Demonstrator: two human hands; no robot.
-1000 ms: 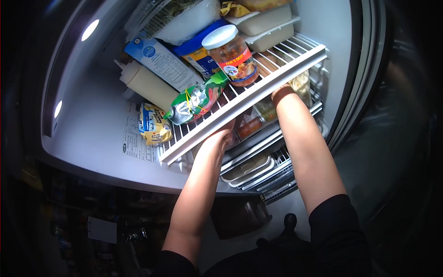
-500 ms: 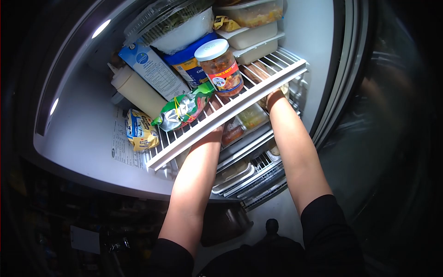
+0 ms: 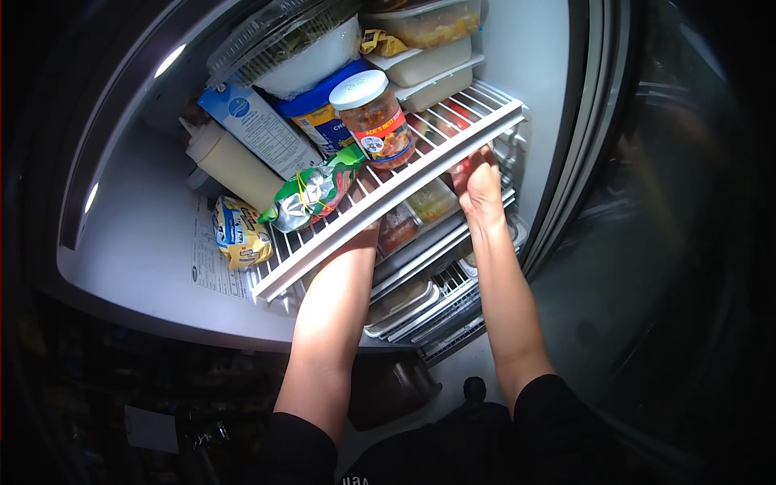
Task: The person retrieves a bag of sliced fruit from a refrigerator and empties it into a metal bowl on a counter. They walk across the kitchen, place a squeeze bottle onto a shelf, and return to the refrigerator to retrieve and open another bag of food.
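Under the white wire shelf [image 3: 404, 190], my left hand [image 3: 369, 184] reaches into the fridge, partly visible through the wires; its fingers are hidden. My right hand [image 3: 482, 184] is below the shelf's front edge at the right, fingers curled in. A reddish thing [image 3: 461, 173] lies against its fingers, too covered to name. Through the wires above it, more red [image 3: 457, 113] shows below the shelf. Between my arms sit clear containers of food, one greenish [image 3: 434, 200] and one reddish-brown [image 3: 398, 226].
On the shelf stand a white-lidded jar [image 3: 373, 121], a green and silver packet [image 3: 311, 194], a cream squeeze bottle [image 3: 234, 162], a blue and white carton [image 3: 259, 129], a yellow packet [image 3: 241, 234] and stacked tubs [image 3: 428, 65]. Trays [image 3: 404, 307] lie lower down. The open door [image 3: 598, 162] is at the right.
My right hand has drawn back toward the shelf's front edge and now shows, with a reddish thing by its fingers. My left arm stays under the shelf. The view has shifted slightly.
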